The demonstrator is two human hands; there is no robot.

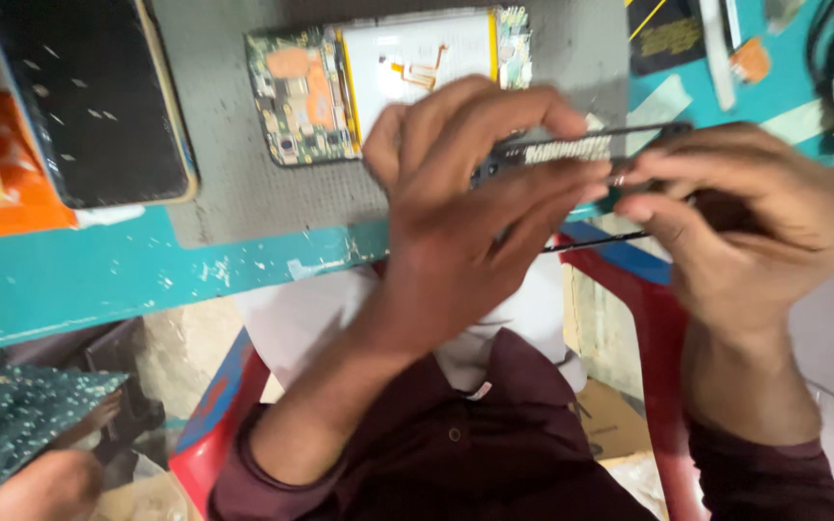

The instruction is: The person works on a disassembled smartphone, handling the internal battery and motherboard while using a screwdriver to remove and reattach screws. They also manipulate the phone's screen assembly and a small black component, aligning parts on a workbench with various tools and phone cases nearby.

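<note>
holding a thin dark phone frame [581, 150] at centre right of the frame, we pinch it between both hands. our left hand [465, 203] wraps its left end, fingers pressed together along it; our right hand [745, 222] pinches its right end. above them, at upper centre, an opened phone [388, 77] lies on the grey mat [234, 183].

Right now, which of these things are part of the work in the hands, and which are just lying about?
In hand:
thin black phone frame, held by left hand and right hand
opened phone with bare circuit board and white battery

Lying about:
dark-screened tablet
orange box
grey mat
</note>
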